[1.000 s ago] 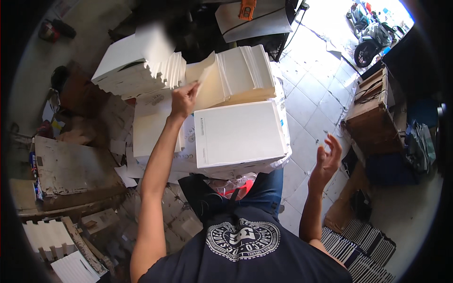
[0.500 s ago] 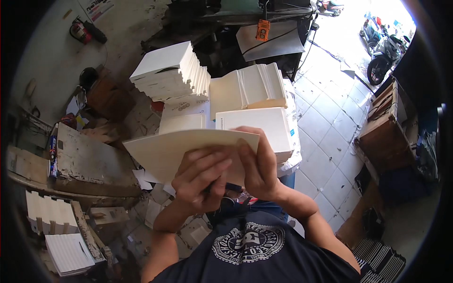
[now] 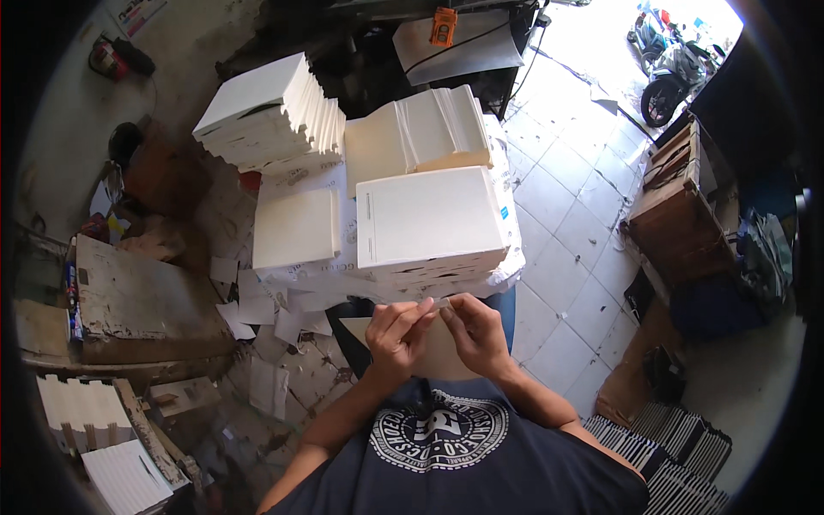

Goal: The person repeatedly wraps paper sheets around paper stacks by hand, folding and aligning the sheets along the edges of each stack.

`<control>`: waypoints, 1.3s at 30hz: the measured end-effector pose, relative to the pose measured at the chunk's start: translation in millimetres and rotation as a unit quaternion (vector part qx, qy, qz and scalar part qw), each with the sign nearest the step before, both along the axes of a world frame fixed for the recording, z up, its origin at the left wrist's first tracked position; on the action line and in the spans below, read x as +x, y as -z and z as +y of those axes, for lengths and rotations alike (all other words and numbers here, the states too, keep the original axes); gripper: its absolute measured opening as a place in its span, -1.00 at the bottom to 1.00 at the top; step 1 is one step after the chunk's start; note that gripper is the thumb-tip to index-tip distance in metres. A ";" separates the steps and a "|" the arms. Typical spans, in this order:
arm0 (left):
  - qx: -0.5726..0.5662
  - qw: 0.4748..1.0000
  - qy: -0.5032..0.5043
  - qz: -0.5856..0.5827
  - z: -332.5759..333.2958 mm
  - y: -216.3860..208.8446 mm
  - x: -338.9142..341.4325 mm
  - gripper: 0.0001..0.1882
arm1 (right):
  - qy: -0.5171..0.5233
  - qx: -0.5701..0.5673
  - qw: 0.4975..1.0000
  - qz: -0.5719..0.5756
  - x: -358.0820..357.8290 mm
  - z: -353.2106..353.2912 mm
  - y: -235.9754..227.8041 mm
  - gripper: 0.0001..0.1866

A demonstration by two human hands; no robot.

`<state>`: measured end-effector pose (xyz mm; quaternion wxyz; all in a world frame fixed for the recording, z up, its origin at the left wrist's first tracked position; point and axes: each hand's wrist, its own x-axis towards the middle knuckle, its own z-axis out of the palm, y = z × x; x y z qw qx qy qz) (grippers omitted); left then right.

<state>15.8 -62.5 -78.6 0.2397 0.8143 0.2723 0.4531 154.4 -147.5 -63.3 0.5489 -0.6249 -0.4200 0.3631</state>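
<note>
Both my hands meet over my lap, close to a cream sheet (image 3: 441, 356) of stiff paper or thin card. My left hand (image 3: 396, 342) is closed, fingers curled and thumb pressed in at the sheet's upper edge. Closed in a pinch at the same edge is my right hand (image 3: 477, 335). A small pale bit (image 3: 441, 304) shows between the fingertips; whether it is part of the sheet or a loose scrap I cannot tell. Just beyond my hands stands a thick stack of white printed sheets (image 3: 433, 215), with a lower cream stack (image 3: 296, 227) to its left.
Farther back are a tall uneven white stack (image 3: 257, 107) and fanned cream bundles (image 3: 421, 129). An orange control box (image 3: 443, 27) hangs beyond them. Left is a worn wooden bench (image 3: 150, 287), with scraps (image 3: 257, 309) on the floor. A wooden cabinet (image 3: 669, 206) stands right.
The cream sheet has come down from in front of the stacks to my lap. My hands have lowered with it, their fingertips now together. The view has shifted, showing more of the stacks.
</note>
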 end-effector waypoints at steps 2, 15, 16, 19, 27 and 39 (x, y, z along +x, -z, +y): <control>-0.019 1.000 0.019 0.004 -5.4 -7.6 -5.0 -0.74 | -0.009 0.030 0.999 0.012 -3.6 -0.4 10.9 -0.93; -0.055 0.987 0.149 -0.036 -8.6 -16.5 -64.9 -0.84 | 0.225 0.042 0.940 -0.253 133.8 -63.2 -94.0 -0.80; -0.092 0.981 0.166 0.040 -4.2 -5.3 -70.6 -0.81 | 0.308 0.087 0.911 -0.259 149.6 -75.5 -109.8 -0.73; -0.173 0.943 0.183 0.216 -1.7 14.8 -86.3 -0.68 | 0.286 0.132 0.761 -0.568 178.3 -85.0 -142.9 -0.73; -0.665 0.638 0.270 -0.279 82.2 -60.7 -48.5 -0.09 | -0.165 0.480 0.805 -0.309 137.2 17.8 -135.8 -0.77; -0.266 0.962 -0.006 -0.059 136.8 -54.2 15.5 -0.63 | 0.002 0.067 0.998 0.006 160.0 65.9 -24.5 -0.70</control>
